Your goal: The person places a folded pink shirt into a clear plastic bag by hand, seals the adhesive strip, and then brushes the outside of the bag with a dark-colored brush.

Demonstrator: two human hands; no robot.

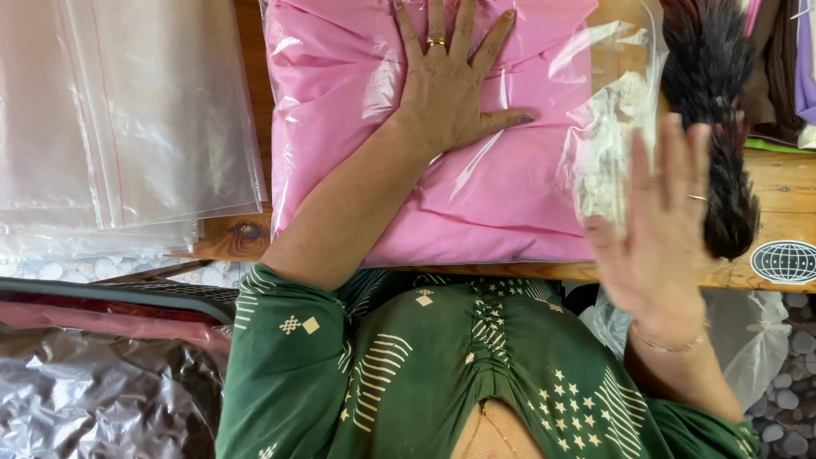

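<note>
Pink folded cloth in clear plastic bag (476,170), upper centre, on wooden table (782,183). Left hand (446,85) flat on bag, fingers spread. Right hand (659,225) open, blurred, raised at bag's right edge, holding nothing. Stack of clear bags (127,119) upper left. Dark fringed bundle (714,110) upper right. Round globe sticker (784,261) right table edge. Pebble floor (786,374) lower right.

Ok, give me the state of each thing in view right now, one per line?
Pink garment: folded, inside the clear bag, flat on the table.
Clear bag: around the garment, open end at the right, unsealed.
Left hand: open, pressing flat on the bag.
Right hand: open, raised, blurred, at the bag's open end.
Stack of empty bags: flat, untouched.
</note>
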